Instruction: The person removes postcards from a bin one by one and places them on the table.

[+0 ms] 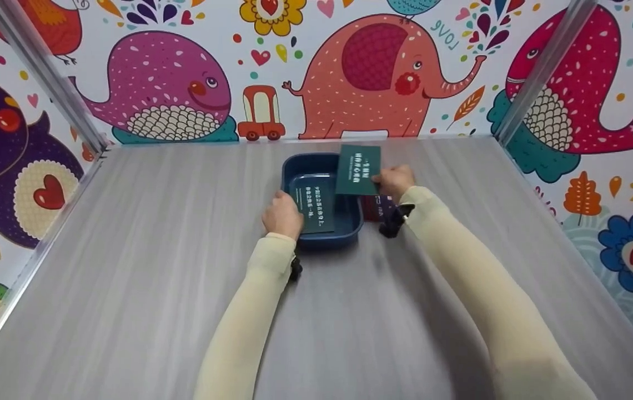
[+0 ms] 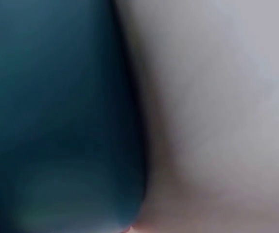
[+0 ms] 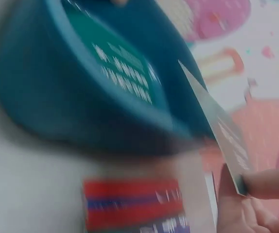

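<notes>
A dark blue rectangular basin point(image 1: 325, 240) stands on the table. My left hand point(image 1: 283, 215) grips its left rim, fingers curled. Inside the basin, by that hand, lies a green card point(image 1: 316, 208) with white writing; it also shows in the right wrist view as a green card point(image 3: 120, 58). My right hand point(image 1: 398, 182) pinches a second green card point(image 1: 358, 169) by its edge, over the basin's right side. The right wrist view shows this held card point(image 3: 222, 131) nearly edge-on between thumb and finger. The left wrist view is blurred, with a dark blue surface point(image 2: 57, 97) filling its left side.
Right of the basin, under the right hand, lies a dark red printed card point(image 1: 375, 210), whose red and blue bands show in the right wrist view. The grey wood-grain table point(image 1: 155, 250) meets walls with cartoon animals point(image 1: 372, 78) at the back and sides.
</notes>
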{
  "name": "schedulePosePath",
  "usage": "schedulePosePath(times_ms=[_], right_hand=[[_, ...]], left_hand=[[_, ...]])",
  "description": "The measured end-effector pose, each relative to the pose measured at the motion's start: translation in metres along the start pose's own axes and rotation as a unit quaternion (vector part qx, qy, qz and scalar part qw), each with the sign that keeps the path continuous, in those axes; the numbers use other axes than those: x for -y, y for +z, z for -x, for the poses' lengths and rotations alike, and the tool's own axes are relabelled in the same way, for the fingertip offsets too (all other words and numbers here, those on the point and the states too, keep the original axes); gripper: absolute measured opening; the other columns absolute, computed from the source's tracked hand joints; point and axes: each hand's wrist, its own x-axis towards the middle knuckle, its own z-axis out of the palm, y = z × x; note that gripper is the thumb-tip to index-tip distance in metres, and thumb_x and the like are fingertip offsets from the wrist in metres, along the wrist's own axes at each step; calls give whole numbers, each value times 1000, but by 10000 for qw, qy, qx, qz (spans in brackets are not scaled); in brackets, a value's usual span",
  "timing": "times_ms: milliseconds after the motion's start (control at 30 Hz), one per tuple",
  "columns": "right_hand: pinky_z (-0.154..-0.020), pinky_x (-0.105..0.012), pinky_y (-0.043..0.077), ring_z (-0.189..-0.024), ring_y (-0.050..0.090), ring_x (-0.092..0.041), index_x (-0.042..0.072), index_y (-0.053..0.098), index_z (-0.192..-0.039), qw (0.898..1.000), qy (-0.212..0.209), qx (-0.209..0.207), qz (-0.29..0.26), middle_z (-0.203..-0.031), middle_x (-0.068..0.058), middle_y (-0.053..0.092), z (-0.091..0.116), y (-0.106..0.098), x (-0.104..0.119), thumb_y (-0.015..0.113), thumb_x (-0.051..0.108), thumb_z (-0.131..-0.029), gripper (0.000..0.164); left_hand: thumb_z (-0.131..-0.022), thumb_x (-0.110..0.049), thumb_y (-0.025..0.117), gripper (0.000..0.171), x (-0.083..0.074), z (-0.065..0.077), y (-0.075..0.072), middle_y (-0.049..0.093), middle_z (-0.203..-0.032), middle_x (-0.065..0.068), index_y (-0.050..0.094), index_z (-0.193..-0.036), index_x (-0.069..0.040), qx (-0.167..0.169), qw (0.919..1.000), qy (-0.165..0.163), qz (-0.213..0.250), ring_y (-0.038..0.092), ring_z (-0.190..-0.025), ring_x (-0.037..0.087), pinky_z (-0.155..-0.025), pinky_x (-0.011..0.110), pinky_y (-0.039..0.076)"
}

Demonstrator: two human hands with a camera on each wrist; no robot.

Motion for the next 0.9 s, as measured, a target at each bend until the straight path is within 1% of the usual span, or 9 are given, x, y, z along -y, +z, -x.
schedulePosePath(times_ms=[100,200,267,333,433,533,733,800,900], right_hand=[[-92,-29,56,-102,66,-18,-6,52,-138,9991,407,47,-123,-135,-17,62,-12,-20,-3,56,2,-97,42],[-102,-32,52,-118,60,-22,-3,36,-149,9971,717,226,-142,-145,-17,52,-19,-36,-5,53,1,-99,54],[-106,-33,49,-125,56,-24,-2,26,-153,9961,808,333,-121,-149,-19,46,-22,-44,-6,51,0,-99,60],[-108,-35,48,-127,54,-26,-2,21,-154,9957,823,410,59,-151,-21,42,-23,-51,-8,50,-1,-99,62],[-110,-37,47,-126,54,-27,-3,18,-155,9958,778,433,194,-151,-22,41,-23,-59,-11,48,-3,-98,64],[-108,-37,48,-124,53,-26,-3,17,-156,9960,737,410,303,-150,-21,41,-23,-66,-15,46,-5,-96,66],[-99,-36,52,-112,54,-25,-7,27,-151,9920,570,272,1093,-140,-21,45,-28,-78,-23,48,-4,-93,61],[-99,-37,51,-113,53,-26,-7,29,-150,9893,573,200,1326,-140,-21,45,-29,-81,-25,49,-2,-93,60],[-104,-39,47,-119,49,-28,-5,28,-152,9868,684,162,1456,-145,-22,43,-29,-85,-28,48,0,-95,61]], left_hand=[[-91,-10,67,43,0,1,1,73,-110,20,54,-129,6,-35,10000,15,-22,72,-99,38,-85,49,57],[-90,-10,68,41,0,1,1,73,-108,20,56,-126,6,-112,9999,67,-22,72,-97,38,-83,49,57],[-90,-11,68,42,0,1,0,73,-107,20,55,-126,6,-118,9999,80,-29,72,-96,38,-82,49,57],[-90,-12,69,45,0,1,0,73,-107,20,54,-129,6,-71,10000,50,-38,72,-96,38,-82,49,58],[-90,-12,69,50,0,1,0,73,-109,21,51,-134,7,27,10000,-12,-67,73,-98,38,-83,49,58],[-91,-12,68,50,-1,0,0,73,-110,21,51,-134,7,59,10000,-52,-53,72,-99,38,-84,49,57],[-91,-10,67,46,0,0,1,73,-111,21,53,-131,6,1,10000,-9,45,72,-100,39,-85,50,57],[-90,-10,67,46,0,0,0,73,-111,21,53,-131,6,-9,10000,20,61,72,-100,38,-84,50,57],[-90,-10,68,48,1,0,0,73,-111,21,52,-132,7,-21,10000,34,69,72,-99,38,-84,50,57]])
